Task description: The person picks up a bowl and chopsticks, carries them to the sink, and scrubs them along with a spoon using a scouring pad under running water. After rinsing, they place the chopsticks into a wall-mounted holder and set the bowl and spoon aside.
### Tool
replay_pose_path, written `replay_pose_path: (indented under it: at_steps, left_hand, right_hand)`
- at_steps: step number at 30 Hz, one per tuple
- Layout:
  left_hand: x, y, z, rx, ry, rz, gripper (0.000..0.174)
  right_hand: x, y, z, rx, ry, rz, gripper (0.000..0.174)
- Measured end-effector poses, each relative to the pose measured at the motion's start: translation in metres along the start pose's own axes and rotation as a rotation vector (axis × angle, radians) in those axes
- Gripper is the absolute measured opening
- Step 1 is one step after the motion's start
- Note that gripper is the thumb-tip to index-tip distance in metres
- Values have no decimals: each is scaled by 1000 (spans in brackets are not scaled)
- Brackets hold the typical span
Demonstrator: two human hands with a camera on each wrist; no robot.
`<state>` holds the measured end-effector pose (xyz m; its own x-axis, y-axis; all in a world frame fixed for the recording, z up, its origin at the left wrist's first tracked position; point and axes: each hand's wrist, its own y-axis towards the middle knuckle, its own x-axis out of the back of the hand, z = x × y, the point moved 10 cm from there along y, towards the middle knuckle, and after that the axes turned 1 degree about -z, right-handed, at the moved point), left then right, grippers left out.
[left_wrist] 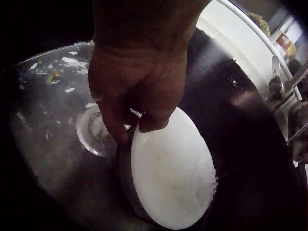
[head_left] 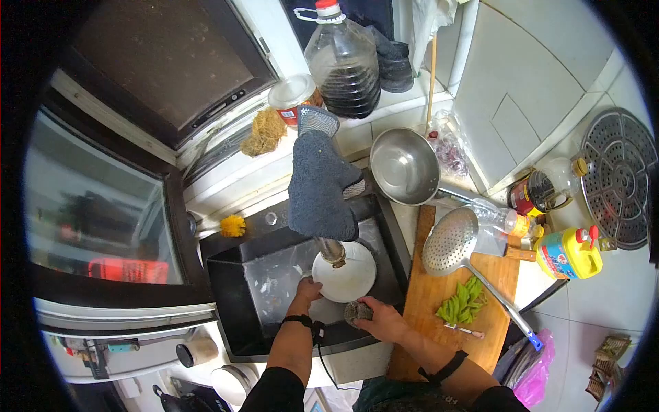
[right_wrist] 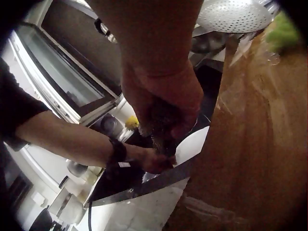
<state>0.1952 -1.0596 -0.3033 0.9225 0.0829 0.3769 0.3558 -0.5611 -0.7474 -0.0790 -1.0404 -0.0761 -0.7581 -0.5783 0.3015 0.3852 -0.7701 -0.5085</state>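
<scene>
A shallow white bowl (head_left: 350,283) is tilted inside the dark sink (head_left: 237,343), under the faucet's end (head_left: 332,251). My left hand (head_left: 310,288) pinches its left rim, thumb and fingers on either side of the edge, as the left wrist view (left_wrist: 137,91) shows. A grey steel-wool scrubber (head_left: 355,312) is gripped in my right hand (head_left: 381,321), close to the bowl's lower right edge. In the right wrist view the scrubber is mostly in shadow beneath the curled fingers. White scraps (left_wrist: 72,62) lie on the sink floor near the drain (left_wrist: 94,132).
A grey glove-shaped cloth (head_left: 319,185) covers the faucet above the bowl. On the right, a cutting board (head_left: 405,343) bears green vegetables (head_left: 463,301), a skimmer (head_left: 449,244) and a cleaver (head_left: 491,242). A steel pan (head_left: 405,166) stands behind the sink; an open window (head_left: 110,199) is on the left.
</scene>
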Motion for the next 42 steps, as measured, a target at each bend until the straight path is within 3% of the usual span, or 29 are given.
replay_pose_path:
  at_steps: [3,6,9,14,17,21,25,28,31,32,35,39,40,41,42]
  left_hand:
    - [-12,1,-2,23,-24,94,44]
    - [-29,-45,-25,73,82,225,41]
    - [-36,-50,-25,95,-60,350,44]
    - [-13,-73,-43,86,-127,343,48]
    - [-3,-99,-57,65,-219,358,49]
    - [-1,-144,-77,-8,-515,391,49]
    - [-8,-183,-82,-85,-696,444,47]
    - [-12,-206,-75,-120,-843,424,45]
    - [-19,-213,-57,-140,-1016,434,43]
    - [-22,-215,-53,-148,-1040,453,42]
    - [-28,-237,-53,-173,-1057,514,37]
    - [-24,-264,-48,-173,-1031,427,35]
    - [-20,-270,-47,-184,-1066,407,35]
    - [-15,-273,-45,-196,-1099,386,36]
    - [-13,-270,-42,-216,-1102,402,38]
  right_hand:
    - [0,-3,2,-6,-11,-4,54]
    - [2,-10,3,-1,-16,-8,55]
    - [5,-14,9,55,-23,-59,55]
    - [21,-20,15,3,25,-128,57]
    - [48,-15,12,114,-14,-309,58]
    - [79,-21,64,279,-20,-418,51]
    - [68,-21,110,426,-438,-412,44]
    - [40,-9,102,528,-833,-406,33]
    - [3,-18,100,560,-848,-231,33]
    - [-16,-9,84,355,-899,-20,35]
    - [-51,-14,109,552,-807,85,37]
    - [-60,2,126,786,-871,-20,38]
    - [-49,1,126,757,-920,-75,36]
    - [-33,-5,131,788,-951,-272,33]
    - [-30,-1,126,586,-1054,-178,32]
